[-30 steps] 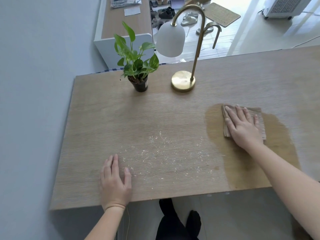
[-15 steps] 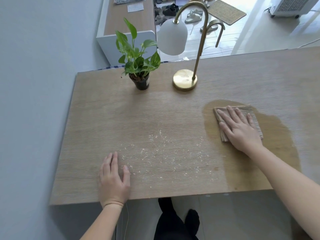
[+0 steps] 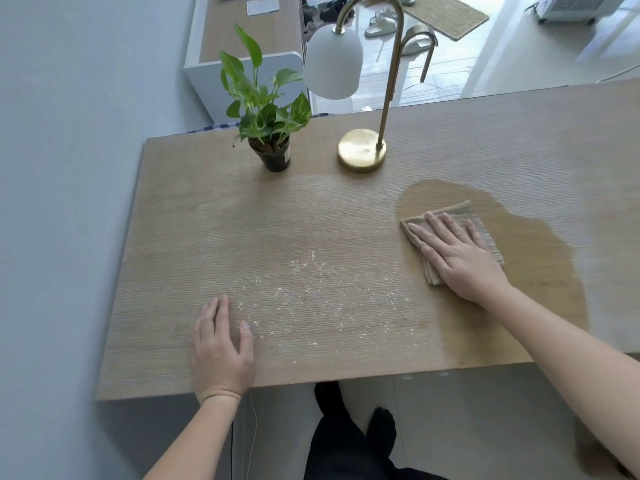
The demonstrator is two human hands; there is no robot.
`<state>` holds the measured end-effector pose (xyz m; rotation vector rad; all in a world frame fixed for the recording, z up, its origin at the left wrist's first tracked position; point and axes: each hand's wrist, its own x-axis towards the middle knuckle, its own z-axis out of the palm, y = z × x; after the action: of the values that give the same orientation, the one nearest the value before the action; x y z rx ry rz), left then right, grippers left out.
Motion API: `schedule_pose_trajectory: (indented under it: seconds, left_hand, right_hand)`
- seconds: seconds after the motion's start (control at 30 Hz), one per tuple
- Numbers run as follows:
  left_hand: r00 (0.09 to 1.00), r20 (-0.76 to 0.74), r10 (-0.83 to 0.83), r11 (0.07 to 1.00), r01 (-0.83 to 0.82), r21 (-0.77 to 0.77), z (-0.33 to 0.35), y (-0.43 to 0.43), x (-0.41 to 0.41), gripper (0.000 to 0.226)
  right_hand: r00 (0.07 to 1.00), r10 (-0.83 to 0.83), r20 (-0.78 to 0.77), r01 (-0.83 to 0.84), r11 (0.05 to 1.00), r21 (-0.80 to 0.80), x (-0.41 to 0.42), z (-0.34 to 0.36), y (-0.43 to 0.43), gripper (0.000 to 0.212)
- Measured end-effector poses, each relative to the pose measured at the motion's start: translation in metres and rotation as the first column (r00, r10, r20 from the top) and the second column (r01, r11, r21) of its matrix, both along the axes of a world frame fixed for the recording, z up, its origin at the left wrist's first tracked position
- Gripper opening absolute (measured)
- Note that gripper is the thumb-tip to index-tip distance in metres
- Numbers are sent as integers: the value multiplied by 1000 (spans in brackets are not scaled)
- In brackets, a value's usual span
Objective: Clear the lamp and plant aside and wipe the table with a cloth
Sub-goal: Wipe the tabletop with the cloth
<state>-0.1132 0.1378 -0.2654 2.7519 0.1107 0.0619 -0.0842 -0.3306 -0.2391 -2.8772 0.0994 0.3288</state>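
A folded tan cloth (image 3: 481, 225) lies on the wooden table (image 3: 214, 230), inside a dark wet patch (image 3: 540, 271). My right hand (image 3: 457, 258) presses flat on the cloth with straight fingers. My left hand (image 3: 220, 348) rests flat on the table near the front edge. White crumbs (image 3: 322, 299) are scattered between my two hands. A small green plant in a black pot (image 3: 268, 116) and a brass lamp with a white shade (image 3: 362, 150) stand at the back of the table.
A grey wall (image 3: 62, 168) runs along the table's left edge. Behind the table stand a white cabinet (image 3: 242, 36) and a floor with slippers and a mat. My dark-clad legs (image 3: 349, 441) show under the front edge.
My right hand has slid the cloth leftward and a little toward me across the wet patch. My left hand, the plant and the lamp have stayed put.
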Motion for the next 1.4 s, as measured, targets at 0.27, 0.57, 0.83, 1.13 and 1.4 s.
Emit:
schedule_pose_trajectory:
  seconds: [0.27, 0.57, 0.83, 1.13, 1.4]
  left_hand:
    - [1000, -4, 7, 1000, -7, 4, -2, 1, -1, 68]
    - [1000, 15, 11, 1000, -11, 0, 1, -1, -3, 68]
    - [998, 67, 6, 1000, -6, -4, -3, -1, -1, 66]
    - [998, 60, 10, 1000, -10, -8, -4, 2, -3, 68]
    - [999, 46, 3, 1000, -2, -25, -1, 1, -5, 68]
  right_hand:
    - [953, -302, -31, 303, 953, 3, -4, 1, 8, 55]
    - [998, -52, -23, 52, 999, 2, -77, -1, 34, 51]
    - [987, 144, -71, -146, 989, -16, -128, 3, -11, 54]
    - [954, -299, -37, 299, 954, -5, -80, -7, 63, 60]
    - [997, -73, -24, 73, 997, -9, -154, -4, 93, 55]
